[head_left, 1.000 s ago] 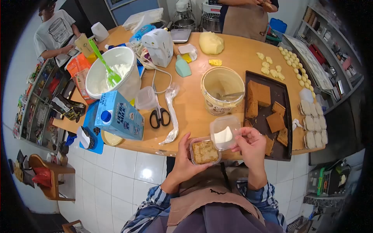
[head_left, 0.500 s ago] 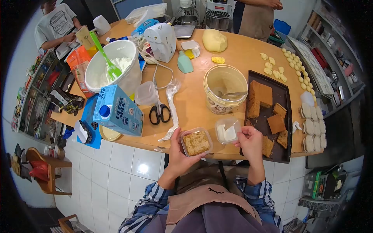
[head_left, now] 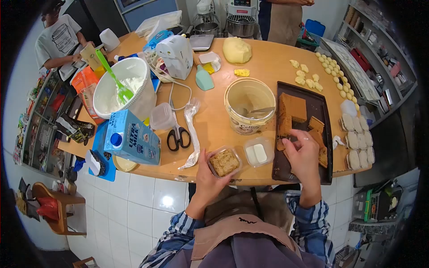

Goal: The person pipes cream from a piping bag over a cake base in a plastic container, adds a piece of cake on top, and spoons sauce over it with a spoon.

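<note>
My left hand (head_left: pixel 209 178) holds a small clear tub with a piece of brown cake (head_left: pixel 224 162) inside, near the table's front edge. To its right a clear plastic lid (head_left: pixel 258 152) with a white patch lies on the table. My right hand (head_left: pixel 302 154) is over the near part of a dark tray (head_left: pixel 330 134), its thumb and fingertips curled toward each other beside the cake pieces (head_left: pixel 292 107). Whether those fingertips touch or hold a crumb is too small to tell. Behind the lid stands an open bucket (head_left: pixel 249 105) with a spoon handle in it.
Scissors (head_left: pixel 178 137), a wrapped piping bag (head_left: pixel 193 134), a milk carton (head_left: pixel 133 138) and a white bowl (head_left: pixel 125 87) with a green spatula are on the left. Dough (head_left: pixel 237 50) and filled packs (head_left: pixel 357 140) lie farther off. Two people (head_left: pixel 58 40) stand across the table.
The lid has gone from my right hand to the tabletop. My right hand has moved rightward over the tray. My left hand still has the tub.
</note>
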`<state>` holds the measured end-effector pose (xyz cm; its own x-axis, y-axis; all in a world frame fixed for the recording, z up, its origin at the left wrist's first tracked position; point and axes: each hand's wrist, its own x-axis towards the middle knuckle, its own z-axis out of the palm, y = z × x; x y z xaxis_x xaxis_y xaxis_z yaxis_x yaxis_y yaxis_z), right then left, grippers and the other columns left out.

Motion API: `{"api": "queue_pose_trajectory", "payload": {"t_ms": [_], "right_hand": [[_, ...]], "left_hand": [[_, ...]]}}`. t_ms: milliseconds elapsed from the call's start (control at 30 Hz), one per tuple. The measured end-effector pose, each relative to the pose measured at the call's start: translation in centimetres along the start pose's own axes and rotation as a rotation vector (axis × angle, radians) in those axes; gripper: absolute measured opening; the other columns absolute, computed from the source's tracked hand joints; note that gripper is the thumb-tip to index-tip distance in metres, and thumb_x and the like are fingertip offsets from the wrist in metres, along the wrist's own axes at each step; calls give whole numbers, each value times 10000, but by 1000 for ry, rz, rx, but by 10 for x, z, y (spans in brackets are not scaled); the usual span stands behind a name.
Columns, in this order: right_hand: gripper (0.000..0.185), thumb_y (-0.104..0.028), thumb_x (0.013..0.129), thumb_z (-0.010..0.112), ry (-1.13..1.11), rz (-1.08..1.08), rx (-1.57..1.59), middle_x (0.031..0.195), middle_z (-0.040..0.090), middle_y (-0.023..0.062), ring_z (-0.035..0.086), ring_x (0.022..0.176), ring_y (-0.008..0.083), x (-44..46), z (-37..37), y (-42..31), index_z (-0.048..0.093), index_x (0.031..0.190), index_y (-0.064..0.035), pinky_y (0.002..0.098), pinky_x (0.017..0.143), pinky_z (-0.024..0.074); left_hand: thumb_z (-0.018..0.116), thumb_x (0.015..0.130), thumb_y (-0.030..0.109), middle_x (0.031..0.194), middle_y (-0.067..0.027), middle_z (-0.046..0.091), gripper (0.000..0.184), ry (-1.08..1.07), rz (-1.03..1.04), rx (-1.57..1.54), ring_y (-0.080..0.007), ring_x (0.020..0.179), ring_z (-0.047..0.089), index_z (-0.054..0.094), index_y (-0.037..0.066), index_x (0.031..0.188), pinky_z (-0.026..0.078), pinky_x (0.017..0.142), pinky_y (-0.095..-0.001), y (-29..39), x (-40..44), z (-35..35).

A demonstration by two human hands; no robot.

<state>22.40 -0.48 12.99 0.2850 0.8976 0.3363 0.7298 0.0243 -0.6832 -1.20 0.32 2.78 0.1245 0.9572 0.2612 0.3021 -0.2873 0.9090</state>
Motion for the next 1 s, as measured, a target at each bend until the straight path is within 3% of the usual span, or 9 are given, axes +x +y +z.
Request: {"api": "queue_pose_trajectory", "payload": {"t_ms": [100,300,367,567,667,767,900,933,1000], "right_hand": [[239,-81,763,644,14,-121,-31,878,609,174,606,641,263,15,-3,-3,608,966,38,340,602,483],[195,-92,746,644,-66,-469,-320,916,624,155,572,859,306,77,9,-18,642,916,3,374,765,461],[140,-119,731,655,-267,-372,-418,877,630,130,556,894,285,95,19,-30,677,844,-39,393,782,446],[89,-81,672,670,-516,-384,-693,778,645,126,598,854,312,123,54,-35,692,753,-112,408,751,444],[193,-182,726,652,-648,-273,-750,895,660,120,569,1002,304,128,55,-46,675,885,-76,429,790,428],[180,-183,711,658,-529,-323,-841,887,663,114,575,970,293,120,57,-52,682,862,-90,437,777,421],[119,-159,722,635,-378,-417,-903,855,664,98,581,916,264,115,61,-50,690,805,-94,442,755,412],[107,-149,724,629,-339,-428,-906,840,662,96,581,903,259,115,64,-47,691,790,-93,440,749,411],[95,-128,728,614,-260,-454,-910,816,655,91,583,882,251,113,67,-43,692,771,-93,435,746,409]], "left_hand": [[802,606,42,1195,-196,445,1019,9,-23,-3,-280,1106,496,111,-29,1351,433,932,-362,1,0,0],[809,600,57,1190,-206,448,1026,11,-28,-2,-280,1103,496,116,-34,1351,432,929,-355,4,1,1],[817,593,65,1190,-208,449,1040,17,-18,8,-281,1098,499,113,-35,1352,435,925,-353,-1,1,2],[856,557,124,1259,-222,376,1123,-6,-7,-20,-297,1187,418,91,-27,1365,370,990,-374,7,1,-2],[866,556,200,1357,-214,239,1144,-11,127,25,-304,1299,259,101,-14,1379,247,1069,-403,-9,-2,-8],[860,566,256,1370,-194,226,1125,-8,134,139,-302,1299,258,130,-19,1377,255,1062,-399,16,-11,-27],[790,679,233,1301,-145,363,841,48,173,114,-266,1226,373,306,17,1332,335,1014,-390,48,15,-44],[745,733,191,1220,-137,446,637,114,188,140,-254,1148,454,419,16,1252,399,960,-377,57,25,-45],[720,760,220,1192,-146,469,571,85,160,22,-262,1121,481,451,-5,1211,426,925,-368,68,48,-45]]}}
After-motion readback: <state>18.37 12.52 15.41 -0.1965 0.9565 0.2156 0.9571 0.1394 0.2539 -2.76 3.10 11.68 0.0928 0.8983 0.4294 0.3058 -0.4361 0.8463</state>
